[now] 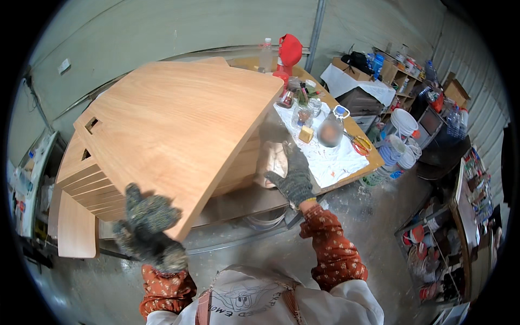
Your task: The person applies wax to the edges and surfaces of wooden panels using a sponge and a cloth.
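Note:
A large light-wood panel [179, 114] with rounded corners lies on top of a stack of similar boards [95, 192]. My left hand [149, 227], in a dark grey knit glove, is at the panel's near corner with its thumb and fingers apart, holding nothing that I can see. In a matching glove, my right hand [297, 176] reaches beside the stack. Its thumb and fingers are around the edge of a crumpled beige cloth [273, 162]; the fingertips partly hide where they meet it.
On the wooden table [374, 160], white paper [338, 170] bears a handled clear jug [330, 130], a yellowish block [306, 134], scissors [360, 145] and jars. A red cap [290, 50] stands behind. White buckets [403, 123] and a cluttered shelf [433, 260] are at right.

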Demonstrator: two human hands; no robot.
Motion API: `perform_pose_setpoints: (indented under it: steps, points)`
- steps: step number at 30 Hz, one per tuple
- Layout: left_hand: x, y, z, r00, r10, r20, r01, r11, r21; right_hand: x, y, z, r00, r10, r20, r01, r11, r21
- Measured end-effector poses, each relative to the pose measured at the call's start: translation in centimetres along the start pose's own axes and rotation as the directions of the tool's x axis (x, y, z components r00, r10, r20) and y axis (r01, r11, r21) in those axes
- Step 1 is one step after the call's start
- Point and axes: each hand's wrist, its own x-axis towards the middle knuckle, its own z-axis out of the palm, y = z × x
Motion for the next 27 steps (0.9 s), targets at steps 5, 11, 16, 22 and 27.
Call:
perform_pose_setpoints:
  steps: [5, 11, 16, 22, 27]
  points:
    - [-0.9, 0.7, -2.3, 0.918, -0.307, -0.252, 0.264, 0.945, -0.191, 6.8, 7.0, 1.7, 0.987, 0.157, 0.026, -0.159, 0.959, 0.233]
    - [-1.6, 1.7, -1.2, 0.986, 0.029, -0.162, 0.022, 0.952, 0.306, 11.9, 17.7, 6.8, 0.992, 0.115, 0.05, -0.113, 0.992, -0.048]
    - [-0.6, 2.0, 2.0, 0.944, 0.314, 0.1, -0.327, 0.848, 0.417, 12.7, 20.0, 8.2, 0.949, 0.199, 0.244, -0.174, 0.977, -0.122]
    - [-0.7, 2.8, 1.6, 0.953, 0.3, -0.043, -0.275, 0.916, 0.291, 11.9, 18.0, 3.9, 0.989, 0.13, 0.072, -0.148, 0.87, 0.47]
    - [-0.6, 1.3, 3.1, 0.938, 0.346, -0.021, -0.311, 0.866, 0.392, 5.4, 12.1, -1.7, 0.989, 0.101, 0.104, -0.141, 0.509, 0.849]
